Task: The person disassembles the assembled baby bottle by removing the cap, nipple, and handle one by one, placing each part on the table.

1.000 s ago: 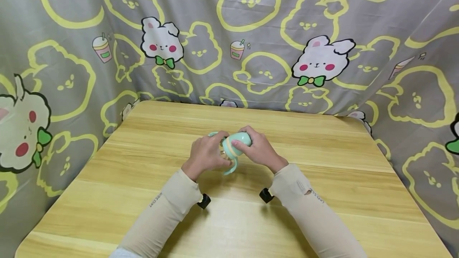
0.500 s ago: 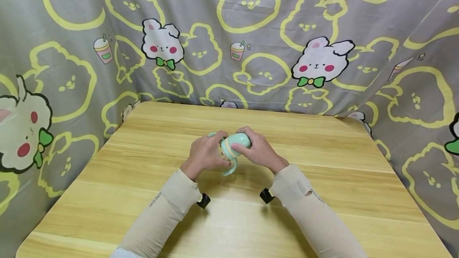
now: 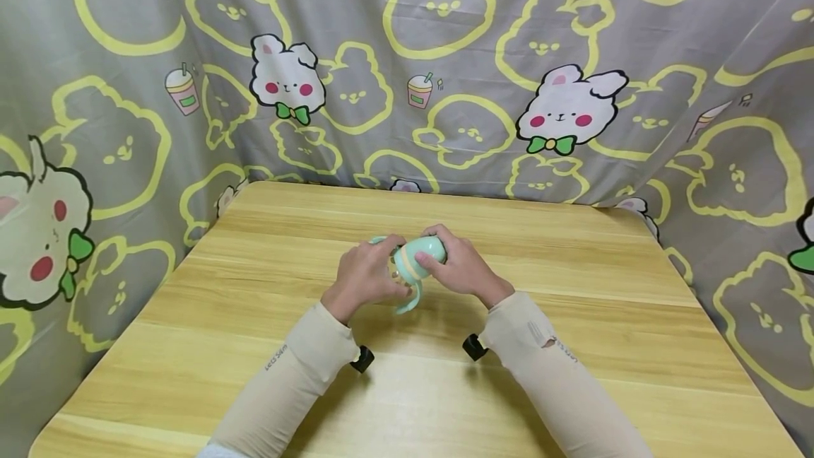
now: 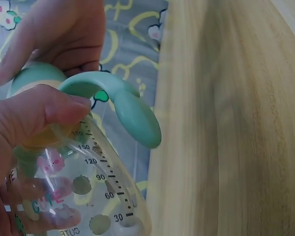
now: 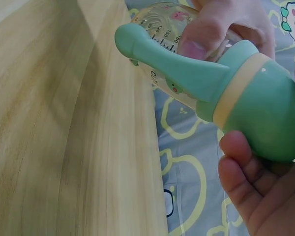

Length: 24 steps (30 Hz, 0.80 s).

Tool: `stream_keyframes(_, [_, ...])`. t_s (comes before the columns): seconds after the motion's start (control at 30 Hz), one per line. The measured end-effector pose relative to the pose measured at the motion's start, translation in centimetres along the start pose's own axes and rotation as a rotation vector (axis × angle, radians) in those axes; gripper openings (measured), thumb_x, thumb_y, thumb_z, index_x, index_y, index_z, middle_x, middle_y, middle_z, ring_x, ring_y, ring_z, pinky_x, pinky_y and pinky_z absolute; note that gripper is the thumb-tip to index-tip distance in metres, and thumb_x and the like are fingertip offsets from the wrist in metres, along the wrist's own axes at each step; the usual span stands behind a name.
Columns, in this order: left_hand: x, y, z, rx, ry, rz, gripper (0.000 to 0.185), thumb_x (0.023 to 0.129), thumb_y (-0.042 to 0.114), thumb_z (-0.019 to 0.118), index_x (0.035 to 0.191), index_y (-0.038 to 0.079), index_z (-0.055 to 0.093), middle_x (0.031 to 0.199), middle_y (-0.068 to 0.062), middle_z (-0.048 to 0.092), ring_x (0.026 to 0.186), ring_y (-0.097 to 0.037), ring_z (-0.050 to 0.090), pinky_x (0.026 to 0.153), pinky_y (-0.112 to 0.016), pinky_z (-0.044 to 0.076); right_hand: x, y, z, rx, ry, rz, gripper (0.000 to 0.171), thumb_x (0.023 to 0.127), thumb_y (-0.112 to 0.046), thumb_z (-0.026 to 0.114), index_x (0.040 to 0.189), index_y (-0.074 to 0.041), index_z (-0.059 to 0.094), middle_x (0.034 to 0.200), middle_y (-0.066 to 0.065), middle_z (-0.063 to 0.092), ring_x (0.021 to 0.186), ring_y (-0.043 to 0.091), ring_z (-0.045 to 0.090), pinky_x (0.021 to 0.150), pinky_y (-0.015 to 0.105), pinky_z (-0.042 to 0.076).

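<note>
We hold a baby bottle [image 3: 412,265] tipped on its side just above the middle of the surface [image 3: 572,345], nearer its far edge. Our left hand [image 3: 365,276] curls round the clear, graduated body [image 4: 96,187], fingers pinching it just below the mint handle [image 4: 123,105]. Our right hand [image 3: 463,268] wraps the mint cap [image 5: 265,118] above its yellow ring [image 5: 236,88]. The clear plastic looks slick, so we judge the left grip could slip if the cap is stiff. The bottle could then twist out and drop onto the surface.
</note>
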<state>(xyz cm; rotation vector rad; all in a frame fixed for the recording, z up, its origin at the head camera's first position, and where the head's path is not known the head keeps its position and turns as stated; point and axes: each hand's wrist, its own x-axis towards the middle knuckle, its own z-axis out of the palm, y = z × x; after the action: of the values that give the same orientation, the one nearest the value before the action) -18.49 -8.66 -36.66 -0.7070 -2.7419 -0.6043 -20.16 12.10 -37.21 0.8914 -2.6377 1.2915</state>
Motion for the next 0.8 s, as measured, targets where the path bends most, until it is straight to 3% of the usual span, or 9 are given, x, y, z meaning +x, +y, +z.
stream_keyframes(0.13, [0.01, 0.17, 0.14, 0.012, -0.008, 0.004, 0.07, 0.059, 0.042, 0.088, 0.119, 0.016, 0.062, 0.081, -0.002, 0.064, 0.055, -0.013, 0.049, 0.046, -0.028, 0.04, 0.05, 0.08, 0.06, -0.008, 0.01, 0.027, 0.036, 0.099, -0.041, 0.051, 0.113, -0.008, 0.052, 0.076, 0.004, 0.06, 0.061, 0.015, 0.058, 0.056, 0.031, 0.05])
stream_keyframes(0.3, [0.05, 0.28, 0.16, 0.03, -0.008, 0.001, 0.072, 0.059, 0.043, 0.088, 0.12, 0.017, 0.061, 0.079, 0.0, 0.063, 0.056, -0.013, 0.05, 0.047, -0.028, 0.04, 0.12, -0.12, 0.2, 0.022, 0.044, 0.081, 0.031, 0.097, -0.04, 0.056, 0.109, -0.011, 0.054, 0.074, 0.004, 0.059, 0.06, 0.017, 0.058, 0.054, 0.033, 0.05])
stream_keyframes(0.8, [0.18, 0.09, -0.09, 0.048, -0.01, -0.003, 0.073, 0.058, 0.043, 0.088, 0.122, 0.018, 0.062, 0.076, 0.003, 0.061, 0.053, -0.012, 0.048, 0.046, -0.028, 0.039, 0.21, -0.37, 0.25, 0.085, 0.027, 0.114, 0.028, 0.096, -0.033, 0.061, 0.112, -0.011, 0.054, 0.078, 0.007, 0.061, 0.063, 0.019, 0.059, 0.055, 0.034, 0.051])
